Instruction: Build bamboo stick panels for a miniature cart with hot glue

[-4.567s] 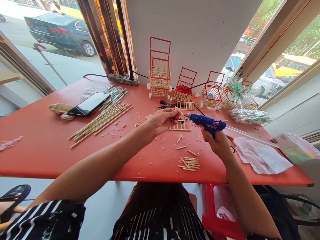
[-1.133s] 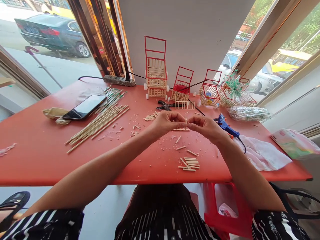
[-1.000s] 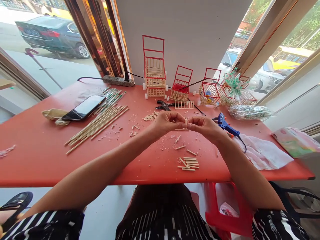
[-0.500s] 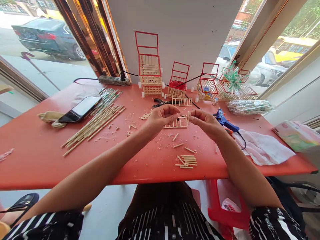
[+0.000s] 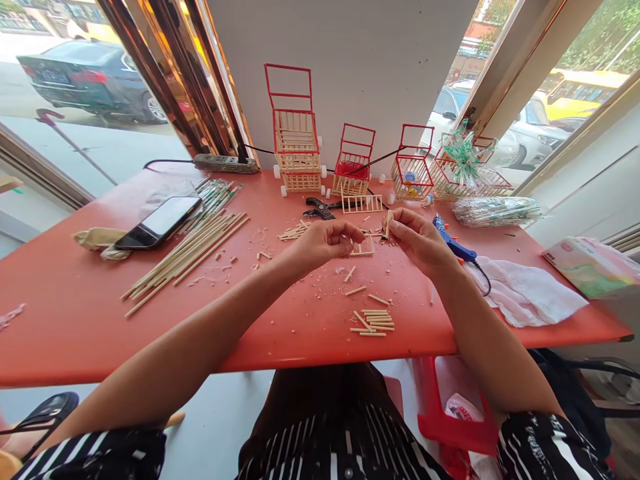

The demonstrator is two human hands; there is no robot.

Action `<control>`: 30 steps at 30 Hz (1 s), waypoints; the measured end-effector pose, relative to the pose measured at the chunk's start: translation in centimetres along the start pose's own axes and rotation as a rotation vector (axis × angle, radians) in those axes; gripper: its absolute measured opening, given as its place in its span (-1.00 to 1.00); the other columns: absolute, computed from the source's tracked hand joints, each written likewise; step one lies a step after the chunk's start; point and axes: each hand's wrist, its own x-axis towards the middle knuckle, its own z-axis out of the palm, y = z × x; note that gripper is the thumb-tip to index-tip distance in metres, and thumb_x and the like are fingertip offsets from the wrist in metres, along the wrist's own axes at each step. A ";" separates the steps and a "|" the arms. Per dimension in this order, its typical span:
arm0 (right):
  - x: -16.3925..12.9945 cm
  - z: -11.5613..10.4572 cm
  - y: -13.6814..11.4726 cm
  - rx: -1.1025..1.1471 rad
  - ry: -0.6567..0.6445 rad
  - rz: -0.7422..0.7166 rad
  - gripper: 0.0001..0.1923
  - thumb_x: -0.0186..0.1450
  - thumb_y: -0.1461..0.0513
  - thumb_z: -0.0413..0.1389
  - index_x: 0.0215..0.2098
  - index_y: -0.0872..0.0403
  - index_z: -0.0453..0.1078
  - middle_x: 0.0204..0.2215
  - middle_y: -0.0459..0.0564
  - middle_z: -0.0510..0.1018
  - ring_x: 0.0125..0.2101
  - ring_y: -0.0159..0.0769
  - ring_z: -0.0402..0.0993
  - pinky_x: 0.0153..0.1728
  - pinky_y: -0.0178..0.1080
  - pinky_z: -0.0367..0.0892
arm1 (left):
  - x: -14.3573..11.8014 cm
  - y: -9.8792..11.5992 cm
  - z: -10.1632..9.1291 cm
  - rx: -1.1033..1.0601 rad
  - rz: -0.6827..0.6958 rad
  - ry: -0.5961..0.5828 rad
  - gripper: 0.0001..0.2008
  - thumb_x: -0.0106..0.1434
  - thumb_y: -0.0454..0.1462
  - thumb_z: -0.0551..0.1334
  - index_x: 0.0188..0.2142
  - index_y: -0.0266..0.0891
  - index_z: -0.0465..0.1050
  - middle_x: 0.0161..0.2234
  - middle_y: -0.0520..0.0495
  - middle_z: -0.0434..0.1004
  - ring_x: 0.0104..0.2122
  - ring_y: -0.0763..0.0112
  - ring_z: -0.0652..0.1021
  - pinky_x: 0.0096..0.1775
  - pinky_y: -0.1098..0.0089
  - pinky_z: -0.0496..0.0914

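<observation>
left hand (image 5: 323, 243): fingers curled shut, pinching the left end of a small wooden lattice panel (image 5: 364, 248) that lies flat on the table; panel is half hidden by the fingers.
right hand (image 5: 417, 239): thumb and forefinger closed on a short wooden stick (image 5: 387, 224), held nearly upright, just above the right end of the panel; can't tell if stick and panel touch.
glue gun (image 5: 453, 243): blue, lying on the table just behind the right hand, cord running over the white cloth (image 5: 525, 300).
cut sticks (image 5: 375, 322): small pile near the front edge, well clear of both hands; a few loose ones between pile and panel.
second panel (image 5: 361, 203): stands behind the hands, beside black pliers (image 5: 320, 209).
open room: bare table front-left of the left forearm; right side crowded by cloth and a tissue pack (image 5: 590, 267).
left side: long bamboo skewers (image 5: 187, 257) fanned out, phone (image 5: 159, 222) at their far end.
back edge: row of red-framed mini carts (image 5: 295, 143) against the white wall, power strip (image 5: 225, 163) in the corner.
surface: red table (image 5: 90, 320), littered with wood chips.
room: windows both sides, parked cars outside.
</observation>
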 end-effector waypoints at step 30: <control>0.1 0.0 0.7 -0.036 -0.018 0.008 -0.49 0.19 -0.19 0.39 -0.35 0.01 0.37 -0.42 -0.14 0.33 -0.38 -0.36 0.17 -0.30 -0.22 0.17 | -2.0 4.9 -3.3 0.579 0.104 -0.247 -0.88 0.27 -0.19 0.34 -0.34 -0.18 0.56 -0.35 -0.04 0.64 -0.33 0.34 0.58 -0.27 0.35 0.41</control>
